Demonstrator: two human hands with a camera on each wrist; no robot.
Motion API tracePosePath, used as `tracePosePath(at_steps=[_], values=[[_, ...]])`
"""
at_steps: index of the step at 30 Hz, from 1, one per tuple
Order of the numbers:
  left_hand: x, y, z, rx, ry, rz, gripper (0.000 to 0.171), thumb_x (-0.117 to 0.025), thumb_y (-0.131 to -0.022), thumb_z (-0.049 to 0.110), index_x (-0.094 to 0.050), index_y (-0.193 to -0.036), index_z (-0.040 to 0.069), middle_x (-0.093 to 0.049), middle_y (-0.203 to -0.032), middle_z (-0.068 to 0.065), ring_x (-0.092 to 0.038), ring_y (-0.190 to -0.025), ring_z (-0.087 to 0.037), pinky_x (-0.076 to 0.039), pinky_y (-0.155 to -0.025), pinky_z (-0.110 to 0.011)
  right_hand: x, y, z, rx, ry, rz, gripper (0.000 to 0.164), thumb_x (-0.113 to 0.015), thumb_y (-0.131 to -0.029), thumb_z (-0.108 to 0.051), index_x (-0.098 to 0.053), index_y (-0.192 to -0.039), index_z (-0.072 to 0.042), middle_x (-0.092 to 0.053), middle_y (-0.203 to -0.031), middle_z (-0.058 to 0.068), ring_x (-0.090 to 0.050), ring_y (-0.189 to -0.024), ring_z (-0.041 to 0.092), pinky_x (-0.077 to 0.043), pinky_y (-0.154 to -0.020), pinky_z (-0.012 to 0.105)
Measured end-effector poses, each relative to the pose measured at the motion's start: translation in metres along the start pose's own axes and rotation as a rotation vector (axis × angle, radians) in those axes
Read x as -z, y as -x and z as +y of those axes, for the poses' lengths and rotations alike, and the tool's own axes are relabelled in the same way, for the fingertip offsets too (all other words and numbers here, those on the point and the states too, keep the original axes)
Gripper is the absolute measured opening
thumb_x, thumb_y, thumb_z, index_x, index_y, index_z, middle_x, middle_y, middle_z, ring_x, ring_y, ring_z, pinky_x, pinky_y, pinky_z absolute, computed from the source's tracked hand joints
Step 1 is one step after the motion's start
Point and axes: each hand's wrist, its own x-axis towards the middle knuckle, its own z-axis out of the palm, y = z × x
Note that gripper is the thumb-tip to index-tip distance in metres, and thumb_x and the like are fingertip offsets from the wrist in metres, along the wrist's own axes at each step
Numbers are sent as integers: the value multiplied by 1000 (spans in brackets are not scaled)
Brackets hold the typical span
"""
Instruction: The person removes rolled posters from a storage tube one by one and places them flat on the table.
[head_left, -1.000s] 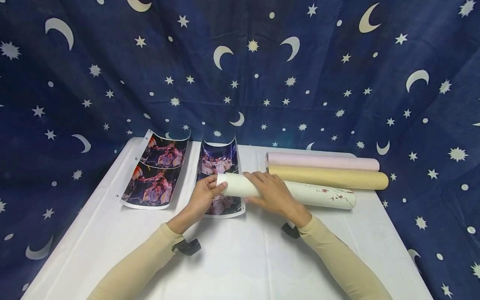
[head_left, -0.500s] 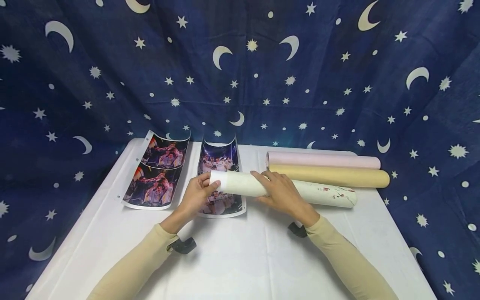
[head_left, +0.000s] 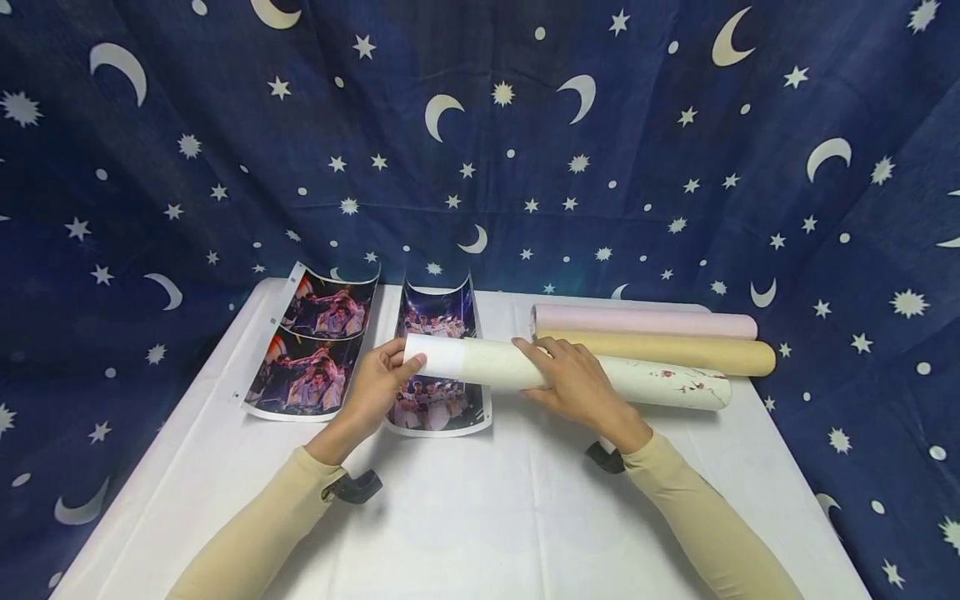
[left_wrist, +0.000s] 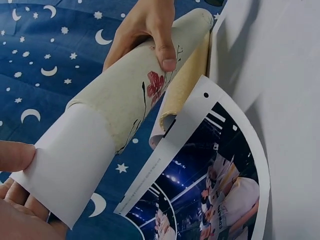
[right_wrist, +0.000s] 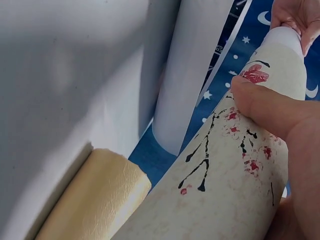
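Observation:
A cream wallpaper roll (head_left: 667, 385) printed with red blossoms and dark twigs lies slantwise above the table. From its left end sticks out a white rolled paper (head_left: 435, 357). My left hand (head_left: 369, 387) pinches the outer edge of this white paper, thumb on one side and fingers on the other, as the left wrist view also shows. Around the middle of the cream roll my right hand (head_left: 576, 387) holds on, its thumb (right_wrist: 265, 102) lying along the printed surface in the right wrist view. How far the white paper reaches inside the roll is hidden.
Behind the cream roll lie a pink roll (head_left: 645, 320) and a yellow roll (head_left: 682, 353), side by side. Two curled photo prints (head_left: 311, 342) stand on the white table (head_left: 480, 517) at left; the right-hand print (head_left: 442, 408) is partly covered by the white paper. A starry blue cloth (head_left: 510, 125) hangs behind.
The white paper has slid further out of the cream roll, leftward with my left hand. My right hand and the cream roll have shifted slightly right.

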Motion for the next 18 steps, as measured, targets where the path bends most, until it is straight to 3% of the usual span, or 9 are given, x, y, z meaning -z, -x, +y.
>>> tracePosePath(at_steps=[4, 13, 18], values=[[2, -1, 1, -9, 10, -2, 41, -61, -95, 9, -52, -132, -8, -65, -123, -26, -67, -93, -1, -53, -86, -15, 2, 2, 4, 2, 5, 15, 78, -78, -79, -46, -44, -146, -26, -61, -127, 11, -63, -105, 34, -49, -84, 47], [6, 0, 3, 0, 12, 0, 43, -59, -97, 9, -49, -136, -7, -62, -128, -27, -66, -95, 0, -52, -87, -14, 5, 5, 10, -10, 6, 11, 77, -79, -79, -45, -45, -145, -27, -61, -124, 9, -63, -105, 33, -49, -85, 48], [9, -1, 4, -7, 15, 20, 41, -61, -96, 8, -52, -133, -7, -71, -114, -16, -66, -90, 0, -53, -85, -14, 7, 6, 13, -1, 18, 29, 78, -80, -78, -44, -46, -145, -26, -62, -122, 9, -62, -107, 33, -49, -86, 49]])
